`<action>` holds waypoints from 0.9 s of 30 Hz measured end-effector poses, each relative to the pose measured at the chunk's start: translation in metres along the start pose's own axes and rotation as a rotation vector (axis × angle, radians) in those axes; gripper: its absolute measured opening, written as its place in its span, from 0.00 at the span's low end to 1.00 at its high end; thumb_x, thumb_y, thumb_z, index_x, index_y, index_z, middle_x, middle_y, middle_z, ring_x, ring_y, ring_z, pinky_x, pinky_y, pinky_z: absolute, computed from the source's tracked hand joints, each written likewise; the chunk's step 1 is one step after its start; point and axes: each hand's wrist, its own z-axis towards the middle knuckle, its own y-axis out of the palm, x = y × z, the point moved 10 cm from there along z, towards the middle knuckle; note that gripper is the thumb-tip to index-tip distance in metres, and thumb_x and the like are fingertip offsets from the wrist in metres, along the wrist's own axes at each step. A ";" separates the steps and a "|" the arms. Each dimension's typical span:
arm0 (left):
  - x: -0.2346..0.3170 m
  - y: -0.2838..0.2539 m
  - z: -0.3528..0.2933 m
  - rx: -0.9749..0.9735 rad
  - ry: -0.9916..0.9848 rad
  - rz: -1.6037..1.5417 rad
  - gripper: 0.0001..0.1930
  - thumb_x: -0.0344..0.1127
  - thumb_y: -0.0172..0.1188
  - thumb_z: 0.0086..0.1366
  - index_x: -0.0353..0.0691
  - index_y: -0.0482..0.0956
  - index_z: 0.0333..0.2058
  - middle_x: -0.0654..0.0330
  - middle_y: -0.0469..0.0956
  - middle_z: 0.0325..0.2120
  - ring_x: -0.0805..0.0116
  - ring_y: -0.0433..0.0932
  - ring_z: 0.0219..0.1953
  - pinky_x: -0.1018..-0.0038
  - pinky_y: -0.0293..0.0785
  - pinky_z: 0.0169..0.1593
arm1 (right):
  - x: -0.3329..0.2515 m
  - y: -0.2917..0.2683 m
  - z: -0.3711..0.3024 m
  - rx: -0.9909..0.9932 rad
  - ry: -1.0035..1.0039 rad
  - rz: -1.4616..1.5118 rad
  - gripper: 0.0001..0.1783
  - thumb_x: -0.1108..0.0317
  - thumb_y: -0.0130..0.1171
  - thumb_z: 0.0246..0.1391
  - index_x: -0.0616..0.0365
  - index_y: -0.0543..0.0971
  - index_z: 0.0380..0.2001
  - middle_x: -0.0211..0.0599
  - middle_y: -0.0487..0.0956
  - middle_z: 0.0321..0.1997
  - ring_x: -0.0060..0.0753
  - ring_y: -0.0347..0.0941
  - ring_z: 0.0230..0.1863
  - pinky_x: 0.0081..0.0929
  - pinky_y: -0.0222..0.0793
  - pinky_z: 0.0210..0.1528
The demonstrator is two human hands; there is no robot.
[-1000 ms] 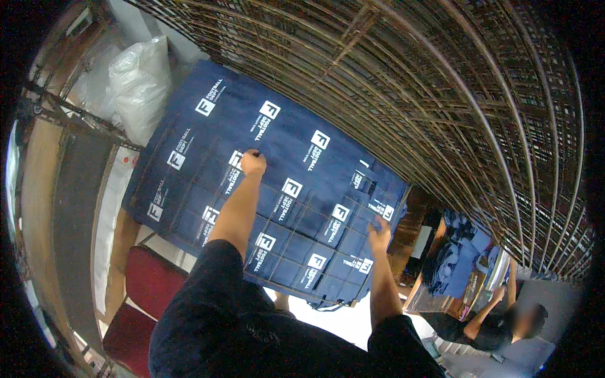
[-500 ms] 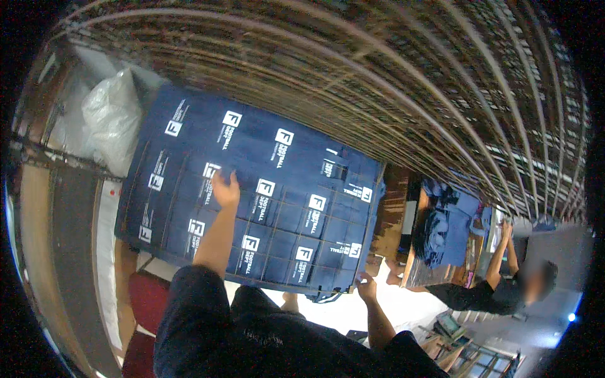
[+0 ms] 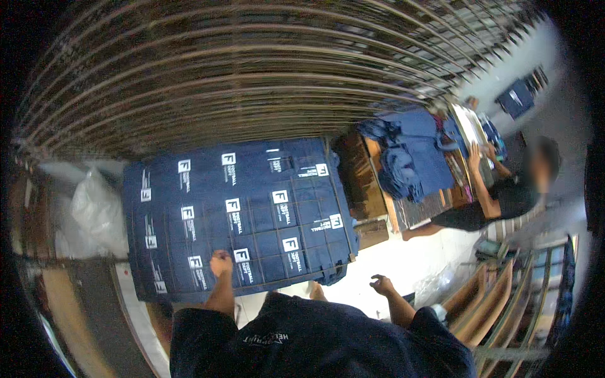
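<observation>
Dark blue cloth pieces [image 3: 258, 183] with white printed marks lie spread on a rack in front of me; thin wire grid lines [image 3: 261, 258] run across them. My left hand [image 3: 220, 263] is over the cloth near its front edge, with fingers blurred and foreshortened; whether it grips anything is hidden. Off the rack's right front corner, my right hand [image 3: 382, 285] hangs above the pale floor. Its fingers are loosely bent and apart, with nothing in them.
Raised wire shelves [image 3: 252, 75] lean over the far side. A clear plastic bag [image 3: 97, 211] sits at left. On the right, a wooden table [image 3: 409, 214] bears heaped navy garments [image 3: 419, 154]; a co-worker [image 3: 504, 201] reaches toward a pale frame. Wooden slats [image 3: 485, 296] stand at lower right.
My left hand has drawn back from mid-cloth toward the front edge. My right hand has left the rack's corner and opened. The view has turned to the right.
</observation>
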 end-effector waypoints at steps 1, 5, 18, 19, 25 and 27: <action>0.000 -0.015 0.017 0.059 0.016 0.088 0.08 0.38 0.60 0.46 0.45 0.77 0.27 0.53 0.77 0.23 0.56 0.77 0.27 0.63 0.73 0.30 | 0.000 -0.001 -0.001 -0.028 0.002 -0.017 0.20 0.60 0.60 0.42 0.53 0.75 0.40 0.41 0.78 0.28 0.33 0.75 0.32 0.27 0.70 0.36; 0.034 -0.067 0.055 0.156 -0.069 0.254 0.10 0.41 0.60 0.46 0.46 0.77 0.27 0.53 0.78 0.25 0.52 0.77 0.28 0.61 0.73 0.31 | 0.036 0.013 0.025 -0.030 -0.024 -0.066 0.21 0.57 0.61 0.41 0.49 0.75 0.41 0.41 0.78 0.28 0.33 0.75 0.32 0.30 0.70 0.38; -0.028 -0.012 -0.052 -0.225 0.024 0.162 0.15 0.48 0.52 0.53 0.43 0.78 0.27 0.57 0.77 0.30 0.57 0.74 0.32 0.63 0.70 0.37 | 0.037 -0.218 0.182 0.284 -0.365 1.181 0.19 0.71 0.50 0.44 0.53 0.70 0.44 0.35 0.75 0.26 0.29 0.71 0.22 0.23 0.66 0.23; -0.031 0.024 -0.086 -0.360 0.034 0.147 0.15 0.48 0.52 0.53 0.43 0.77 0.27 0.57 0.77 0.29 0.57 0.74 0.32 0.63 0.70 0.36 | 0.050 -0.254 0.176 0.366 -0.386 1.287 0.19 0.70 0.50 0.45 0.52 0.70 0.44 0.34 0.75 0.28 0.28 0.71 0.24 0.25 0.67 0.26; -0.057 0.061 -0.289 -0.667 -0.250 0.009 0.15 0.47 0.55 0.52 0.42 0.76 0.29 0.57 0.77 0.27 0.59 0.75 0.30 0.64 0.71 0.34 | 0.067 -0.369 0.203 0.523 -0.326 1.896 0.38 0.40 0.49 0.47 0.54 0.59 0.54 0.46 0.66 0.49 0.41 0.61 0.51 0.39 0.59 0.46; -0.072 0.034 -0.318 -0.602 -0.361 -0.028 0.15 0.47 0.56 0.52 0.41 0.76 0.30 0.57 0.77 0.27 0.59 0.75 0.30 0.64 0.71 0.34 | 0.060 -0.388 0.219 0.490 -0.380 2.050 0.45 0.33 0.45 0.44 0.53 0.52 0.58 0.53 0.59 0.56 0.47 0.54 0.58 0.44 0.52 0.55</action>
